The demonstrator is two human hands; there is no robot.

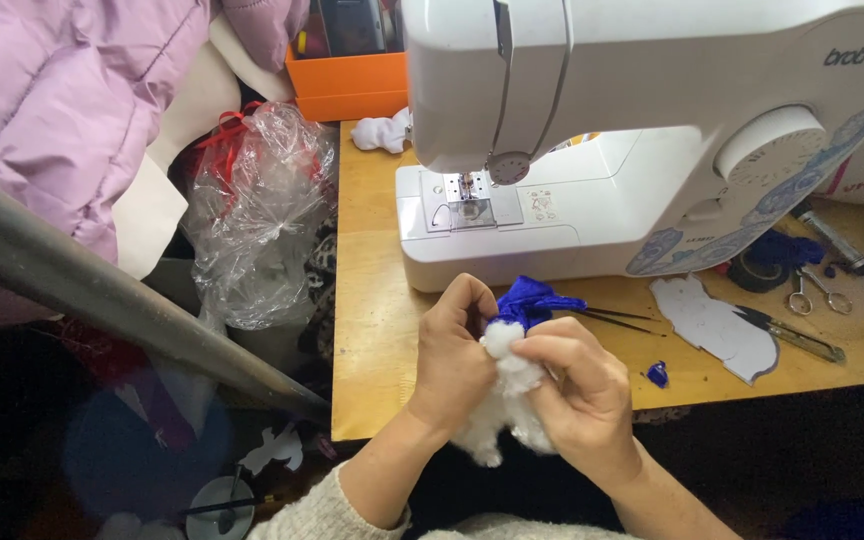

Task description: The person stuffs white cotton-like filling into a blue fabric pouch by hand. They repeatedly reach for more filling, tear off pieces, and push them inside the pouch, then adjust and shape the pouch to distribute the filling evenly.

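Observation:
My left hand point(449, 365) and my right hand point(580, 395) are closed together on a small blue fabric piece point(535, 299) and a wad of white stuffing point(508, 385). The stuffing bulges between my thumbs and hangs below my palms. The blue fabric sticks up above my fingers. Both hands hover over the front edge of the wooden table point(372, 320), just in front of the white sewing machine point(642, 130).
Thin tweezers point(617, 318), a white cut-out shape point(717, 325), a blue scrap point(658, 375), scissors point(797, 335) and small snips point(814, 292) lie right of my hands. An orange box point(347, 85), a clear plastic bag point(257, 215) and a dark metal bar point(102, 300) are to the left.

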